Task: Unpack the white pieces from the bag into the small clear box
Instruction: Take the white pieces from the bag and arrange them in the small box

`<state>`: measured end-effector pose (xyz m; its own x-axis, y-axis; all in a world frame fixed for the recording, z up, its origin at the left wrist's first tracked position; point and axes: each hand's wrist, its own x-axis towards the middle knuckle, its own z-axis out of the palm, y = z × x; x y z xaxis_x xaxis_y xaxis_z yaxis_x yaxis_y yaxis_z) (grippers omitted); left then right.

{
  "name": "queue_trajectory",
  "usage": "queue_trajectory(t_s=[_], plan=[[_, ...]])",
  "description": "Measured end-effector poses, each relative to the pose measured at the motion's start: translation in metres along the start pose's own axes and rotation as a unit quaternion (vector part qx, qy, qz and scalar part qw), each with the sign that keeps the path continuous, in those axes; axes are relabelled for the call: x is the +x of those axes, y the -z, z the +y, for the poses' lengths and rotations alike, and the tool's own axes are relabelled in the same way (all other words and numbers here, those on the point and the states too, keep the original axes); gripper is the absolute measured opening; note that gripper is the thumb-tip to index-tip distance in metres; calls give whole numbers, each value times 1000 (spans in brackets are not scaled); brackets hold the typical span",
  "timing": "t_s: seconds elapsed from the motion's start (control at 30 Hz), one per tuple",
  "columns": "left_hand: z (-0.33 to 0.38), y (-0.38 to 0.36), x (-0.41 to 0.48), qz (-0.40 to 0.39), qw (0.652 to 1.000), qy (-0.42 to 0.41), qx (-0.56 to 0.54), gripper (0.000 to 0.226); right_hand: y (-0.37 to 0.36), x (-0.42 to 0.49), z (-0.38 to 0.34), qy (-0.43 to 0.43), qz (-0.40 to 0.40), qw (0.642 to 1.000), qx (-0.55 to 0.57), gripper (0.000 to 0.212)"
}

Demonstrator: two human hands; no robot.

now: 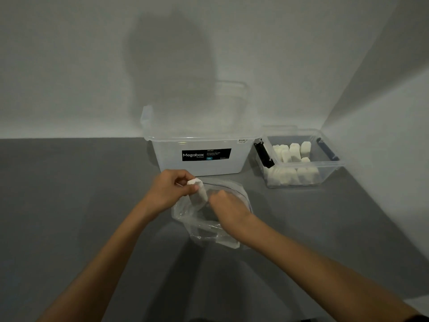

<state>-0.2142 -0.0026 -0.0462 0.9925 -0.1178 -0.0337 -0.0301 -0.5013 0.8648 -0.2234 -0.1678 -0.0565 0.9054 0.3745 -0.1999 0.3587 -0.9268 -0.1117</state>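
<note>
Grey floor (pixel 69 205) with large Megabox tub (pixel 199 156), small clear box (pixel 301 180), and clear bag (pixel 204 226).

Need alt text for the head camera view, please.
Left hand holds a white piece above the clear bag; right hand reaches into it. Behind: a large Megabox bin and the small clear box of white pieces.

Dim corner, grey and bare

A dark grey floor (pixel 69 205) meets pale walls (pixel 69 66) that join at right; a broad soft shadow (pixel 171 66) falls on the back wall.
</note>
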Motion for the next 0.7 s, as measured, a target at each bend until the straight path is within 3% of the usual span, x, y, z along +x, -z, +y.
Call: queue_trajectory(t_s=[0.17, 0.3, 0.7], plan=[[20, 19, 5, 16, 999, -5, -31, 12, 41, -17, 18, 0, 34, 992, 120, 15], [42, 23, 12, -8, 998, -18, -59, 11, 86, -25, 51, -7, 65, 976, 208, 24], [156, -15, 78, -18, 986, -153, 56, 9, 177, -28, 193, -64, 209, 962, 164, 20]])
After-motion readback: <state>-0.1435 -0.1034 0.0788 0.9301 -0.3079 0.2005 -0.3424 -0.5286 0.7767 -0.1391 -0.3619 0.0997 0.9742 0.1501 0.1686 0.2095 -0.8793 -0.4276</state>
